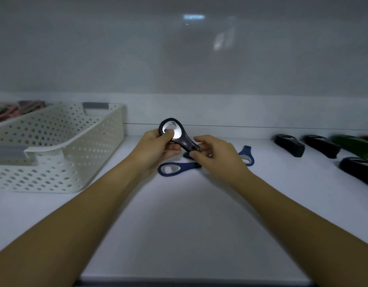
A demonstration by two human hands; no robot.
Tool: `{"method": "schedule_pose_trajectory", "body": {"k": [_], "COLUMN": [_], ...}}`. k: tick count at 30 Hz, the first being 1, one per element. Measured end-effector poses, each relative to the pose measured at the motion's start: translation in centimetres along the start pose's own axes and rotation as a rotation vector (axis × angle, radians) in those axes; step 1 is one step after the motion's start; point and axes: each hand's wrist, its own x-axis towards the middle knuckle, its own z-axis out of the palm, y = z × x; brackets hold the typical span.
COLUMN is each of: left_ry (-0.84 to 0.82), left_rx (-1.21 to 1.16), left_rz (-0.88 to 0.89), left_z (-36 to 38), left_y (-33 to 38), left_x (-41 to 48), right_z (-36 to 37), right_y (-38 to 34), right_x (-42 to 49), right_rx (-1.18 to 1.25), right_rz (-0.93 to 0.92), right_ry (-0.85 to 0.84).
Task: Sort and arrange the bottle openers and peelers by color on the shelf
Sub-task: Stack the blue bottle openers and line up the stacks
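I've got both hands up over the middle of the white shelf (189, 220), sharing one dark bottle opener (185, 140) held clear of the surface. In this dim light I can't say if it is black or deep navy. My left hand (156, 145) grips the ring-shaped head, thumb laid across the shiny metal insert. My right hand (218, 154) pinches the narrow handle end between thumb and fingertips. Right below them a blue bottle opener (174, 168) lies flat on the shelf, and a second blue opener (246, 155) pokes out just past my right hand. Over on the right sit black stacks (289, 145) in a row, with a green stack (355, 145) behind them, blurred at the edge. On the left stands a white perforated basket (61, 141), well apart from the openers.
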Motion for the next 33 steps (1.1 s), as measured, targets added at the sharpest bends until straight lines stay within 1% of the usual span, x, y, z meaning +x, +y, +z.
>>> {"method": "schedule_pose_trajectory", "body": {"k": [3,6,9,13,17,19,23,25,28,30,33], "left_ry": [0.012,0.013,0.028,0.044,0.071,0.064,0.031,0.027,0.033,0.004,-0.095], "left_rx": [-0.088,-0.127,-0.091,-0.124,-0.137,-0.134,-0.136,-0.079,0.185,0.348,0.415], "left_rz": [-0.087,-0.134,-0.114,-0.083,-0.091,-0.111,-0.142,-0.143,-0.114,-0.064,0.009], "left_z": [0.1,0.3,0.3,0.5,0.5,0.6,1.1,1.7,3.4,5.1,9.1], "left_y": [0.0,-0.1,0.2,0.3,0.1,0.0,0.5,1.0,1.5,1.7,1.6], "left_x": [-0.2,-0.3,-0.3,-0.3,-0.2,-0.3,-0.5,-0.4,0.3,1.1,2.2], "right_z": [0.4,0.5,0.3,0.3,0.3,0.3,-0.6,-1.6,-4.4,-6.8,-10.8], "right_y": [-0.3,-0.4,-0.4,-0.4,-0.4,-0.5,-0.6,-0.6,0.7,2.6,5.4], "right_x": [-0.2,-0.2,-0.1,-0.1,0.1,0.2,0.4,0.6,0.2,-0.6,-1.6], "right_rx": [-0.086,-0.122,-0.113,-0.159,-0.321,-0.375,-0.394,-0.408,-0.411,-0.435,-0.445], "right_rz": [-0.08,-0.093,-0.077,-0.077,-0.143,-0.13,-0.082,-0.088,-0.064,0.009,0.182], "right_ry": [0.037,0.06,0.098,0.131,0.087,0.061,0.047,0.067,0.133,0.172,0.256]}}
